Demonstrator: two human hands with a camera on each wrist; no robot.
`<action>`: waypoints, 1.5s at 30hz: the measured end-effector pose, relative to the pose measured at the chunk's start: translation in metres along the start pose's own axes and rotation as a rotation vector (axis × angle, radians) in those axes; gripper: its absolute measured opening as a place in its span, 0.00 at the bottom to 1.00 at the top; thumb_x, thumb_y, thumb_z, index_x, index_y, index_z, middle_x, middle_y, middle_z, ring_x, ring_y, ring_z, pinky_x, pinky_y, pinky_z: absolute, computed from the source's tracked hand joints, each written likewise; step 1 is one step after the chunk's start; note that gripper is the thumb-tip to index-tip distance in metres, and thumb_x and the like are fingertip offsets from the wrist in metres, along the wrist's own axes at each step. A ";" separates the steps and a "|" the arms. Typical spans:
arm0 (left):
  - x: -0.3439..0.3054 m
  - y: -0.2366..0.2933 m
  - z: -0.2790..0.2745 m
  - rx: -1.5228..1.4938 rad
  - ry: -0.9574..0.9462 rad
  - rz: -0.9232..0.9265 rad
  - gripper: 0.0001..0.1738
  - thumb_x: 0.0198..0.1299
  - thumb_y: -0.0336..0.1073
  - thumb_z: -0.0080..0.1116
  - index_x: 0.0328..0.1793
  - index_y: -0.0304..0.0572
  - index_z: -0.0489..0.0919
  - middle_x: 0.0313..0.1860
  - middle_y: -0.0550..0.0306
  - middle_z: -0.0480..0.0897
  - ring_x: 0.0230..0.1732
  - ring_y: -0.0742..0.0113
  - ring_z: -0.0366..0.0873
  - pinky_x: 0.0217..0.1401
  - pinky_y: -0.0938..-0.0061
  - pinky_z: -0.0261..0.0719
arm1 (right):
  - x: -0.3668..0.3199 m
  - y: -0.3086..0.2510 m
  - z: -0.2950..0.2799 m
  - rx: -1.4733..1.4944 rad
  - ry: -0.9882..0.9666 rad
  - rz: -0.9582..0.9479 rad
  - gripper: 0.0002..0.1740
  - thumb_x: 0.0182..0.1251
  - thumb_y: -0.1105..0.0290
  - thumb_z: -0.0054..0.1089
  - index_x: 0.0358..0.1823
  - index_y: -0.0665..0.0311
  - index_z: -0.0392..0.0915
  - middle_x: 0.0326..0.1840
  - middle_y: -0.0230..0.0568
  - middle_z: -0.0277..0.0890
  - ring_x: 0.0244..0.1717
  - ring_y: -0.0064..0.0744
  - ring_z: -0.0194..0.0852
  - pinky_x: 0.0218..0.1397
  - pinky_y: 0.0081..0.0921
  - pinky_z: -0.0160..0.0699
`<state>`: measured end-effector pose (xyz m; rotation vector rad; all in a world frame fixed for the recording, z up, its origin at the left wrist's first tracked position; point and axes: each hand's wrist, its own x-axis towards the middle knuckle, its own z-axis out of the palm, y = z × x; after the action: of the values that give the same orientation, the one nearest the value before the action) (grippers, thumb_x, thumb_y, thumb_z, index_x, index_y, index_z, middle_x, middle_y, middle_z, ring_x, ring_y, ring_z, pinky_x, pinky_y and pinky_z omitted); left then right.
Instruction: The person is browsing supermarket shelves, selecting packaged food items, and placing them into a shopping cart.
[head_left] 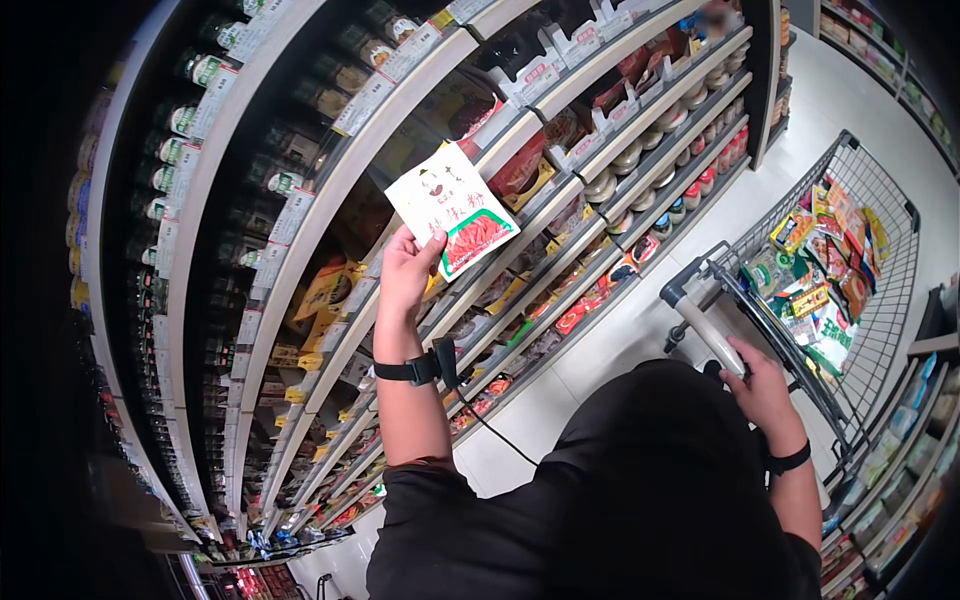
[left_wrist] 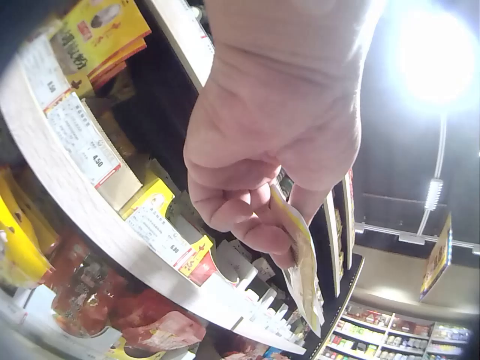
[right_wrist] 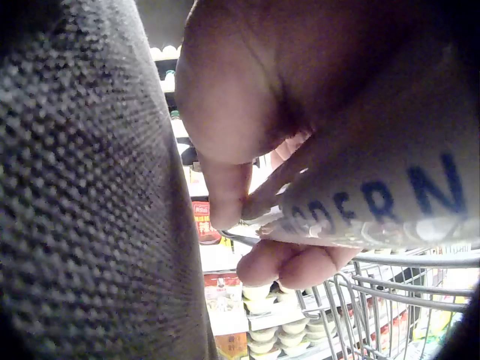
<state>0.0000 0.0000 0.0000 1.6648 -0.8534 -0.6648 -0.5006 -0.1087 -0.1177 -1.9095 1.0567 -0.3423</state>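
Note:
A white, green and red packet (head_left: 455, 205) is pinched between the thumb and curled fingers of the left hand (head_left: 408, 270), held up in front of the shelves. The left wrist view shows the same packet (left_wrist: 298, 259) edge-on below the left hand (left_wrist: 274, 142). Down at the right, the right hand (head_left: 765, 395) grips the cart's handle (head_left: 705, 335). In the right wrist view the fingers of the right hand (right_wrist: 247, 142) wrap round the handle (right_wrist: 375, 195), which bears printed letters.
A wire cart (head_left: 890, 290) holding many colourful packets stands at the right. Long shelves (head_left: 330, 190) of jars and packets with price tags run along the left, close to the left hand. More shelves (head_left: 900, 440) stand at the lower right. Pale floor tiles (head_left: 540, 410) show between.

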 end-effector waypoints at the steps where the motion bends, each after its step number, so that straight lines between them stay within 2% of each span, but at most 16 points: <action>1: 0.002 0.002 -0.004 0.007 -0.003 -0.020 0.14 0.67 0.29 0.59 0.57 0.36 0.76 0.44 0.58 0.86 0.36 0.79 0.81 0.36 0.83 0.79 | 0.001 0.001 0.000 -0.005 0.005 -0.003 0.28 0.59 0.72 0.68 0.63 0.61 0.74 0.46 0.55 0.81 0.42 0.52 0.81 0.45 0.37 0.79; 9: 0.000 0.014 0.007 -0.001 0.048 -0.032 0.13 0.68 0.28 0.57 0.57 0.36 0.76 0.46 0.57 0.86 0.38 0.78 0.82 0.39 0.80 0.82 | 0.004 0.010 -0.007 -0.014 0.022 0.030 0.28 0.58 0.72 0.68 0.62 0.61 0.74 0.47 0.55 0.81 0.43 0.53 0.81 0.46 0.38 0.80; 14: -0.002 0.010 0.011 -0.076 0.035 -0.040 0.11 0.68 0.30 0.57 0.56 0.39 0.77 0.38 0.65 0.84 0.28 0.84 0.74 0.29 0.85 0.70 | 0.009 0.015 -0.004 -0.005 0.066 -0.025 0.28 0.58 0.73 0.68 0.62 0.61 0.74 0.47 0.56 0.80 0.43 0.55 0.81 0.47 0.39 0.80; 15: -0.002 0.009 0.011 -0.070 0.035 -0.056 0.11 0.68 0.31 0.57 0.55 0.40 0.77 0.36 0.67 0.83 0.26 0.85 0.72 0.27 0.86 0.67 | 0.009 0.017 -0.004 -0.022 0.070 -0.038 0.28 0.59 0.73 0.68 0.63 0.62 0.74 0.47 0.55 0.81 0.42 0.51 0.81 0.47 0.36 0.79; 16: -0.006 0.010 0.009 -0.062 0.008 -0.078 0.12 0.68 0.31 0.57 0.56 0.41 0.77 0.31 0.70 0.81 0.24 0.86 0.66 0.25 0.86 0.60 | 0.011 0.020 0.000 -0.030 0.073 -0.056 0.29 0.59 0.73 0.68 0.63 0.63 0.73 0.46 0.54 0.81 0.42 0.48 0.82 0.47 0.34 0.79; 19: -0.027 0.017 0.021 -0.001 -0.211 -0.108 0.15 0.69 0.27 0.53 0.61 0.37 0.75 0.40 0.67 0.83 0.31 0.86 0.72 0.32 0.85 0.70 | 0.012 0.018 -0.001 -0.028 0.063 -0.030 0.29 0.59 0.74 0.69 0.63 0.63 0.73 0.42 0.51 0.82 0.40 0.43 0.82 0.46 0.32 0.79; 21: -0.039 0.015 0.028 -0.029 -0.437 -0.131 0.18 0.68 0.23 0.53 0.64 0.33 0.73 0.47 0.63 0.84 0.46 0.81 0.78 0.52 0.80 0.77 | 0.013 0.013 -0.003 -0.011 0.047 0.028 0.28 0.59 0.74 0.69 0.63 0.63 0.73 0.41 0.51 0.82 0.39 0.41 0.82 0.45 0.31 0.79; 24: -0.060 0.026 0.038 0.037 -0.600 -0.248 0.16 0.70 0.27 0.54 0.62 0.33 0.75 0.46 0.64 0.84 0.43 0.82 0.77 0.50 0.81 0.76 | 0.013 0.014 -0.003 -0.020 0.045 0.013 0.28 0.58 0.76 0.68 0.63 0.64 0.73 0.44 0.55 0.81 0.36 0.47 0.83 0.38 0.35 0.80; 27: -0.068 0.044 0.043 0.222 -0.627 -0.194 0.16 0.70 0.29 0.55 0.62 0.34 0.76 0.44 0.67 0.83 0.40 0.83 0.74 0.48 0.81 0.75 | 0.014 0.010 -0.003 0.034 0.006 0.101 0.28 0.60 0.76 0.68 0.63 0.63 0.73 0.42 0.50 0.82 0.41 0.37 0.82 0.46 0.30 0.78; 31: -0.072 0.055 0.043 0.329 -0.616 -0.199 0.14 0.70 0.32 0.56 0.58 0.35 0.79 0.37 0.68 0.81 0.36 0.83 0.69 0.43 0.81 0.73 | 0.015 0.011 -0.002 0.060 0.002 0.090 0.27 0.60 0.77 0.68 0.63 0.63 0.73 0.45 0.49 0.83 0.45 0.38 0.82 0.49 0.29 0.78; 34: -0.075 0.051 0.045 0.366 -0.618 -0.065 0.12 0.70 0.34 0.56 0.54 0.35 0.81 0.33 0.69 0.80 0.34 0.82 0.68 0.39 0.80 0.72 | 0.015 0.012 -0.005 0.045 -0.009 0.097 0.27 0.60 0.77 0.68 0.63 0.64 0.73 0.46 0.50 0.83 0.46 0.38 0.82 0.51 0.29 0.78; 37: -0.077 0.048 0.045 0.367 -0.618 -0.050 0.11 0.70 0.35 0.57 0.50 0.34 0.81 0.31 0.66 0.79 0.33 0.80 0.68 0.37 0.79 0.71 | 0.014 0.015 -0.004 0.049 0.016 0.059 0.28 0.60 0.77 0.68 0.62 0.65 0.73 0.46 0.51 0.82 0.47 0.39 0.82 0.52 0.30 0.78; 38: -0.074 0.047 0.044 0.430 -0.648 0.029 0.10 0.70 0.35 0.57 0.48 0.34 0.82 0.29 0.60 0.79 0.31 0.76 0.69 0.36 0.77 0.72 | 0.014 0.015 -0.004 0.044 0.013 0.054 0.28 0.59 0.76 0.69 0.62 0.65 0.73 0.46 0.51 0.82 0.46 0.39 0.82 0.52 0.30 0.78; 41: -0.071 0.052 0.051 0.457 -0.667 0.186 0.10 0.69 0.34 0.58 0.48 0.34 0.82 0.28 0.54 0.78 0.29 0.70 0.69 0.35 0.75 0.72 | 0.015 0.011 -0.007 0.056 0.002 0.077 0.28 0.58 0.75 0.70 0.62 0.65 0.74 0.44 0.51 0.82 0.44 0.39 0.82 0.51 0.30 0.78; 42: -0.071 0.054 0.055 0.439 -0.666 0.214 0.09 0.67 0.32 0.58 0.47 0.34 0.82 0.28 0.51 0.78 0.28 0.64 0.71 0.36 0.72 0.72 | 0.015 0.016 -0.004 0.068 0.027 0.038 0.28 0.58 0.75 0.70 0.61 0.65 0.74 0.44 0.52 0.82 0.42 0.42 0.82 0.48 0.31 0.79; 45: -0.070 0.063 0.065 0.454 -0.710 0.300 0.08 0.65 0.28 0.61 0.47 0.32 0.84 0.37 0.47 0.86 0.36 0.58 0.81 0.44 0.70 0.76 | 0.014 0.021 -0.002 0.070 0.075 -0.024 0.27 0.57 0.74 0.70 0.59 0.66 0.75 0.44 0.54 0.82 0.41 0.45 0.83 0.45 0.33 0.80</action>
<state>-0.1049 0.0110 0.0449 1.6406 -1.8345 -0.9114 -0.5049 -0.1260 -0.1363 -1.8602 1.0578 -0.4622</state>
